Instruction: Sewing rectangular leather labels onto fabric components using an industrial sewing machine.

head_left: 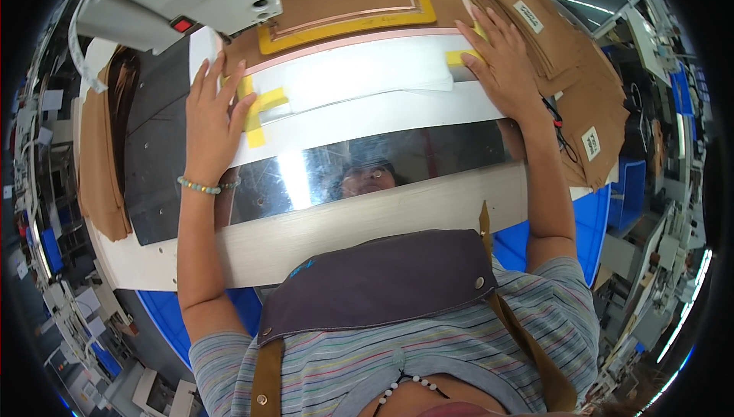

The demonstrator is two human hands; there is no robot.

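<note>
White sheet (359, 77) lies flat, seemingly positioned; left hand (212, 115) and right hand (503, 65) flank it, fingers extended; remaining steps unclear.

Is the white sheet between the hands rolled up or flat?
Flat: the white sheet spreads between left hand and right hand, no roll showing; whether it's doubled, I cannot tell.

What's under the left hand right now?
Yellow tape on the white surface shows beside the left hand; whatever lies directly beneath the hand is covered and cannot be seen.
</note>
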